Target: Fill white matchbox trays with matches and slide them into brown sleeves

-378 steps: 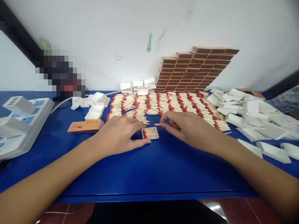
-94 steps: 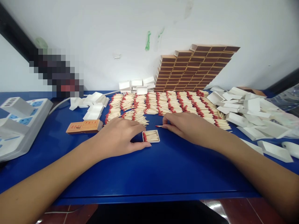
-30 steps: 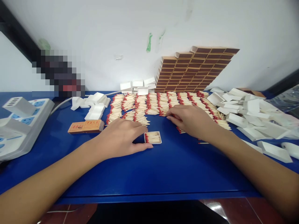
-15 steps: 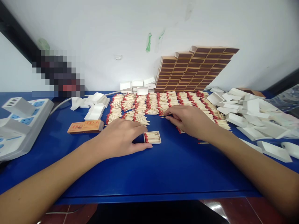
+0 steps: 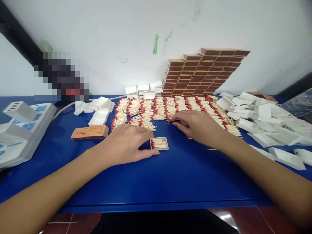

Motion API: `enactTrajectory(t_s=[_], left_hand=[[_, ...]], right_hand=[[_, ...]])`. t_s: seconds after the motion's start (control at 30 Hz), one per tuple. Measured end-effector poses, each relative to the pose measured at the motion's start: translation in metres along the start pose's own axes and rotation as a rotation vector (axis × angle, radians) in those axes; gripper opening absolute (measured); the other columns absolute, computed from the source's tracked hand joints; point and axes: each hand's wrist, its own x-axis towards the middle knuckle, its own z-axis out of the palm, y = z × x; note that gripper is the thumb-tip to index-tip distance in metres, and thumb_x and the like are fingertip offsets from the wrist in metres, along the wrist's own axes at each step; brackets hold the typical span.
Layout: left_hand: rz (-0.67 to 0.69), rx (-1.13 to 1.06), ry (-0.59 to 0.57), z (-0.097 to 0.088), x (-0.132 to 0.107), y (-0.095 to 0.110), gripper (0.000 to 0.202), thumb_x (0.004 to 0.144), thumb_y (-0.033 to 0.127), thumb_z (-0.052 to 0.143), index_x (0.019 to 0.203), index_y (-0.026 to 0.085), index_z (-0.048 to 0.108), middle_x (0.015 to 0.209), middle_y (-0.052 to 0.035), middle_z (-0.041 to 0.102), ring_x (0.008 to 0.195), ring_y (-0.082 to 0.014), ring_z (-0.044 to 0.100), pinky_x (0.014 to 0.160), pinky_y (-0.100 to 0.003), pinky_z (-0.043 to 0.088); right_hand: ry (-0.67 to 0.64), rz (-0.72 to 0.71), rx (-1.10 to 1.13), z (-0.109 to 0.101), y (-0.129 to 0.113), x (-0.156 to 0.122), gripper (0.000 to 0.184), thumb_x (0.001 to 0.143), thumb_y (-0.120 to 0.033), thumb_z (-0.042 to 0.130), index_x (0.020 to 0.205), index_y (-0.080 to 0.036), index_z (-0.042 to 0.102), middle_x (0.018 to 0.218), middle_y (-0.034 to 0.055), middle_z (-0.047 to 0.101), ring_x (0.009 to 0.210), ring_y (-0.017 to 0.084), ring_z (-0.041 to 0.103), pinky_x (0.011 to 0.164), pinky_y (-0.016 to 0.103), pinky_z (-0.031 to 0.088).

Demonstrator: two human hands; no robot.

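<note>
A small white matchbox tray filled with red-headed matches lies flat on the blue table. My left hand grips its left end, thumb along the near side and fingers at the far side. Beyond it, several rows of loose matches are spread out. My right hand is at the near edge of these rows, thumb and forefinger pinched on a match whose red head points left. The palm side of this hand is hidden.
Brown matchboxes are stacked high against the wall. Empty white trays lie heaped at right, with more trays at back left. An orange matchbox pack and a power strip sit at left. A single match lies under my right forearm.
Almost nothing differs. Both hands, the tray and the pinched match stay in place; the view shifts very slightly.
</note>
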Motion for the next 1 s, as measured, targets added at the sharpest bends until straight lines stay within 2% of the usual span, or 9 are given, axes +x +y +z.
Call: enactTrajectory(t_s=[0.17, 0.33, 0.67, 1.0], left_hand=[[-0.003, -0.008, 0.0, 0.0003, 0.0003, -0.0005, 0.035, 0.099, 0.055, 0.063, 0.096, 0.02, 0.069, 0.085, 0.001, 0.075, 0.075, -0.0178, 0.07, 0.063, -0.031, 0.037], [0.002, 0.0, -0.004, 0.0013, 0.0002, -0.0011, 0.036, 0.1, 0.055, 0.062, 0.098, 0.02, 0.069, 0.085, 0.0004, 0.075, 0.076, -0.0188, 0.07, 0.063, -0.031, 0.037], [-0.001, 0.0, -0.007, 0.0004, 0.0005, -0.0001, 0.036, 0.099, 0.055, 0.063, 0.096, 0.02, 0.069, 0.086, -0.0002, 0.075, 0.076, -0.0191, 0.07, 0.063, -0.031, 0.037], [0.003, -0.005, -0.001, 0.0012, -0.0007, -0.0009, 0.035, 0.099, 0.055, 0.063, 0.098, 0.02, 0.068, 0.087, 0.0, 0.075, 0.077, -0.0194, 0.071, 0.064, -0.031, 0.037]], right_hand=[[0.0, -0.024, -0.004, -0.0001, 0.0001, -0.0005, 0.023, 0.103, -0.026, 0.054, 0.11, -0.019, 0.075, 0.097, 0.0072, 0.078, 0.084, 0.023, 0.07, 0.07, 0.032, 0.045], [0.023, -0.042, -0.022, 0.0001, -0.0008, -0.0013, 0.026, 0.103, -0.026, 0.054, 0.117, -0.019, 0.075, 0.107, 0.0083, 0.08, 0.094, 0.026, 0.073, 0.077, 0.036, 0.049], [0.026, -0.055, 0.004, -0.0022, -0.0014, -0.0013, 0.023, 0.102, -0.022, 0.055, 0.108, -0.02, 0.077, 0.097, 0.0064, 0.08, 0.084, 0.022, 0.072, 0.069, 0.032, 0.046], [0.026, -0.058, 0.076, 0.0004, -0.0016, -0.001, 0.022, 0.102, -0.025, 0.057, 0.11, -0.021, 0.077, 0.096, 0.0066, 0.08, 0.079, 0.021, 0.069, 0.069, 0.031, 0.043]])
